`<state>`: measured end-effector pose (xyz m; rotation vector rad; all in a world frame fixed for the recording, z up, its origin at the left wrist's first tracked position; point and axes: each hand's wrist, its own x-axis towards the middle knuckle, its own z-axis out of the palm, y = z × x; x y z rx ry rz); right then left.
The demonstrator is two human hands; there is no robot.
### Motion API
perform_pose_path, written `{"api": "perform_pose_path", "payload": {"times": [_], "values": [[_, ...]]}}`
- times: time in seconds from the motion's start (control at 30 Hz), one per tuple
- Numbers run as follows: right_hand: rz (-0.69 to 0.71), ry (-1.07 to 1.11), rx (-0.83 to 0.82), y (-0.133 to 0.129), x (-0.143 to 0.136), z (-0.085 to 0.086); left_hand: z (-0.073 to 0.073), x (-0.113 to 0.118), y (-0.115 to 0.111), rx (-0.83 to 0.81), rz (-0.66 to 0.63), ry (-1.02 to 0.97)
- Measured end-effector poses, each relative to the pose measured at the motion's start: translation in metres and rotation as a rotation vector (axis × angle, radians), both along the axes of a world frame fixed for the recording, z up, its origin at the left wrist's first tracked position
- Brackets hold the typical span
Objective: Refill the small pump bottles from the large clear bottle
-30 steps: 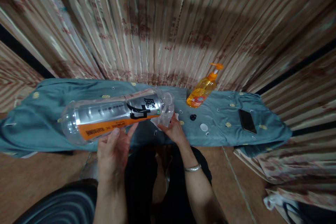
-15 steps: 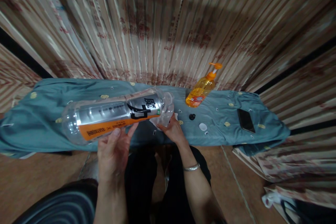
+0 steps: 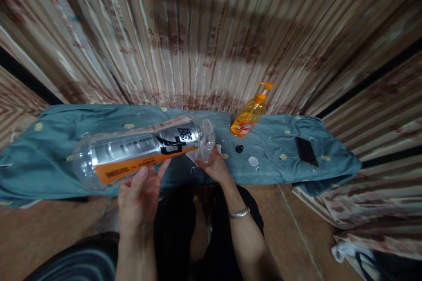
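A large clear plastic bottle (image 3: 141, 149) with a silver and orange label lies tilted in the air over the cloth, its neck to the right. My left hand (image 3: 140, 193) supports it from below, thumb on the orange label. At the neck, my right hand (image 3: 214, 166) grips a small clear plastic container (image 3: 206, 147), held against the bottle's mouth. Something white, partly hidden, shows beneath the container. A pump bottle (image 3: 248, 117) of orange liquid, a small black cap (image 3: 239, 149) and a white disc (image 3: 253, 161) are to the right.
The narrow table is covered by a green cloth (image 3: 277, 140) with pineapple prints. A black phone (image 3: 306, 151) lies at its right part. Striped curtains (image 3: 198, 44) hang behind and at both sides. A dark ribbed round stool (image 3: 79, 259) is at the lower left.
The view has shifted slightly. The large bottle's base sits a little lower, and both hands keep their hold.
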<state>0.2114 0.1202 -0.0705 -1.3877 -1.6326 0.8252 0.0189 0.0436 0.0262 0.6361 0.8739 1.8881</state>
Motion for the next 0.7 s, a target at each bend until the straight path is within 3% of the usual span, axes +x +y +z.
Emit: {"api": "perform_pose_path", "payload": {"times": [0.7], "values": [[-0.001,0.002,-0.023,0.000,-0.002,0.002,0.014,0.008,0.002,-0.068,0.065,-0.014]]}}
